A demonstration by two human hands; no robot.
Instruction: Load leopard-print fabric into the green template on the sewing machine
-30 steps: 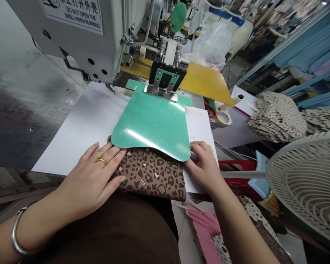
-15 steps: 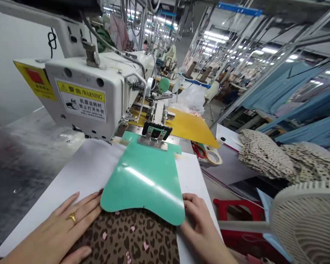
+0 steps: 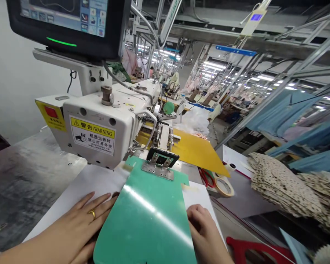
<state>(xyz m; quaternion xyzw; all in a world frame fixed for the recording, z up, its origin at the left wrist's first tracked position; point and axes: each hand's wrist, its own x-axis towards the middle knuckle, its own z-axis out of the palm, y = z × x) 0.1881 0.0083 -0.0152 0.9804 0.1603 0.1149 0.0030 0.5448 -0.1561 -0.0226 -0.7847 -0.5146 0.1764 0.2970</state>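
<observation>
My left hand [image 3: 68,229], open and flat on the white paper sheet [image 3: 99,179]; my right hand [image 3: 205,233], open, lightly curled; both at the green template plate's [image 3: 144,223] edges, below the sewing machine clamp [image 3: 160,161].

Bare left hand [image 3: 73,227], palm down, fingers flat and slightly spread, with gold ring [image 3: 92,213]; bare right hand [image 3: 203,229], fingers loosely curled, palm downward.

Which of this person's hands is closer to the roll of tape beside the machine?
The right hand is nearer, lying at the green plate's right edge, below and left of the tape roll. The left hand lies beyond the plate's other side, farther off.
</observation>
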